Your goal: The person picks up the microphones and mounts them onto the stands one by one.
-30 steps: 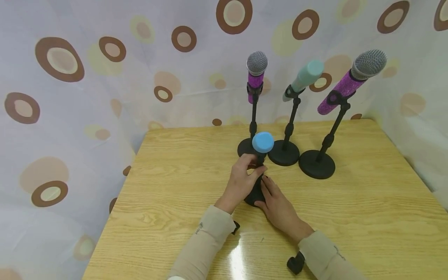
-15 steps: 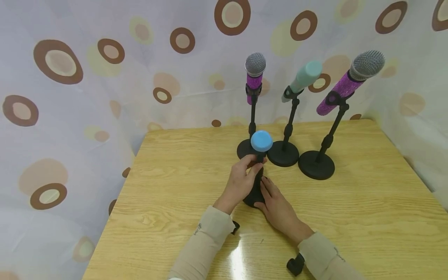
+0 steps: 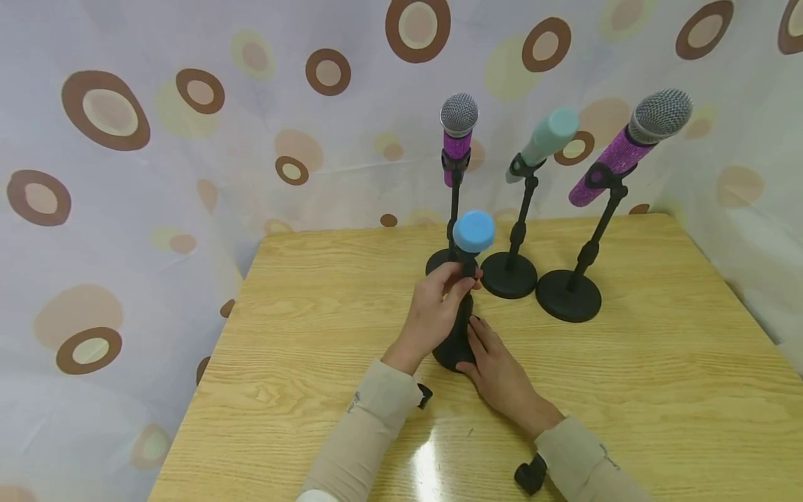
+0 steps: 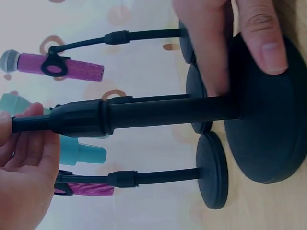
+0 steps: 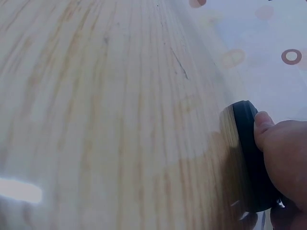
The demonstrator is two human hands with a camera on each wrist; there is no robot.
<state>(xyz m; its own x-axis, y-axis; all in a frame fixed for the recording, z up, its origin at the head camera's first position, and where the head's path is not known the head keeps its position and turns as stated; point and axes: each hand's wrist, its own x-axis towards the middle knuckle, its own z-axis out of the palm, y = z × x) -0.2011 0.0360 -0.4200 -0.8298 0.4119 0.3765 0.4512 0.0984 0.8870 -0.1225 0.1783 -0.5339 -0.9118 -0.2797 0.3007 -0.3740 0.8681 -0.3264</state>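
A black desk microphone stand stands upright on the wooden table, carrying a microphone with a blue head. High on the stand, my left hand pinches the thin upper pole between thumb and fingers, above the thick collar. My right hand presses on the round base, its fingers fairly straight beside the pole and its thumb on top. The right wrist view shows the base edge-on, with the right hand over it. The microphone's lower body is mostly hidden in the head view.
Behind stand a purple microphone, a mint-green one and another purple one, each on a black stand. Small black pieces show by the left cuff and right cuff. Patterned cloth hangs behind the table.
The blue-headed microphone and my left hand have risen a little, with the upper pole. My right hand has stayed on the base. The other microphones have not moved.
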